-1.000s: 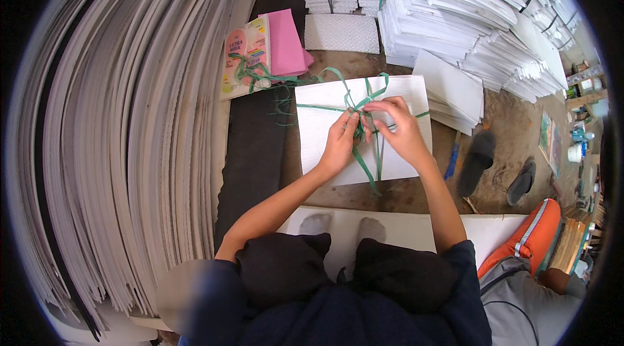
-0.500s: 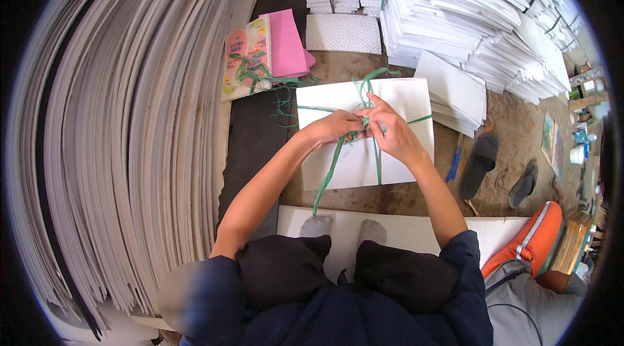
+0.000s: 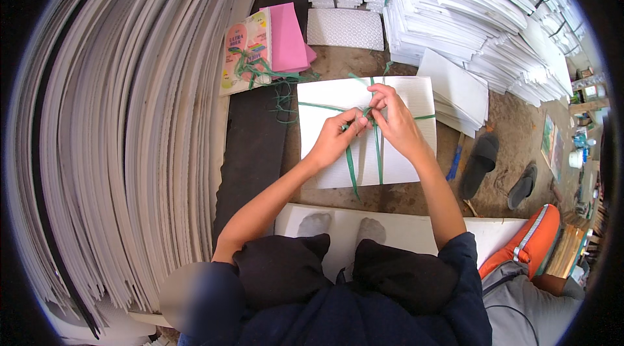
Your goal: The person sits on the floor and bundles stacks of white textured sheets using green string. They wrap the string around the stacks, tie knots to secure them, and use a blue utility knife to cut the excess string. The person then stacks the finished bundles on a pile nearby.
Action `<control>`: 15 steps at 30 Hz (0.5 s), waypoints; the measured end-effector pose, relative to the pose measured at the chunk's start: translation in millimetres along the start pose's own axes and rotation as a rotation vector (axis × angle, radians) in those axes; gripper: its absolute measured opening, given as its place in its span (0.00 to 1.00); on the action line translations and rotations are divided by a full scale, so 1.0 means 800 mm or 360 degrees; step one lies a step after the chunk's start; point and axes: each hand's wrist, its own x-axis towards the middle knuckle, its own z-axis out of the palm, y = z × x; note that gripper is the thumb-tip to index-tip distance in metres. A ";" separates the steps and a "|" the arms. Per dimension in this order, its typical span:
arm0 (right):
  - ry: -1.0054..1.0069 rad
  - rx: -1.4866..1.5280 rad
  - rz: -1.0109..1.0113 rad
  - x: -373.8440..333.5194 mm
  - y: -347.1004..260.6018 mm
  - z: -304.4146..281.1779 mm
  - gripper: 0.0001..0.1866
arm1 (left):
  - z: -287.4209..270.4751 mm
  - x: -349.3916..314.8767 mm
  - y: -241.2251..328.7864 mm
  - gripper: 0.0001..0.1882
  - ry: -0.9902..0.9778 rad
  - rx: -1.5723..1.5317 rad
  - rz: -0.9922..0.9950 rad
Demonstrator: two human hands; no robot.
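A bundle of white corrugated sheets [image 3: 406, 151] lies flat on the floor in front of my feet. Green plastic twine [image 3: 376, 157] crosses it both ways, meeting near the middle. There my left hand [image 3: 338, 131] pinches the twine between thumb and fingers. My right hand [image 3: 395, 122] grips the twine too, its fingertips close against the left ones. A loose twine end hangs below my left hand, and another sticks out past the fingers toward the far side. The crossing point itself is partly hidden by my fingers.
Tall stacked sheets [image 3: 156, 118] line the left. A printed carton sheet [image 3: 250, 47], pink sheets [image 3: 288, 40] and tangled twine [image 3: 284, 102] lie beyond. White stacks [image 3: 448, 11] fill the far right; slippers [image 3: 480, 164] and a blue-handled tool [image 3: 454, 163] lie right. Another person's orange-clad part [image 3: 536, 239] shows lower right.
My left hand has turned, bringing its fingertips up against the right ones. The hanging twine end has swung right, and the far loose end has shifted and looks shorter.
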 end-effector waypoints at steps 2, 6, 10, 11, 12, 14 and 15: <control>-0.0118 0.0052 0.0027 0.003 -0.003 -0.006 0.24 | -0.006 0.006 -0.004 0.13 -0.0071 -0.0130 0.0024; -0.0104 0.0417 0.0005 0.001 0.007 -0.015 0.30 | -0.016 0.015 0.000 0.14 -0.0163 -0.0256 -0.0072; -0.0043 0.0997 -0.0098 0.000 0.006 -0.020 0.33 | -0.016 0.018 0.001 0.14 -0.0233 -0.0254 -0.0092; 0.0065 0.1150 0.0020 -0.003 0.009 -0.023 0.30 | -0.015 0.017 0.002 0.15 -0.0258 -0.0231 -0.0092; 0.0177 0.1294 0.0136 -0.008 0.014 -0.032 0.28 | -0.015 0.017 0.002 0.15 -0.0250 -0.0217 -0.0090; 0.0514 0.1772 0.0327 -0.017 0.028 -0.050 0.22 | -0.018 0.015 -0.002 0.15 -0.0208 -0.0171 -0.0091; 0.0758 0.2078 0.0414 -0.024 0.036 -0.064 0.19 | -0.017 0.016 0.000 0.15 -0.0219 -0.0179 -0.0092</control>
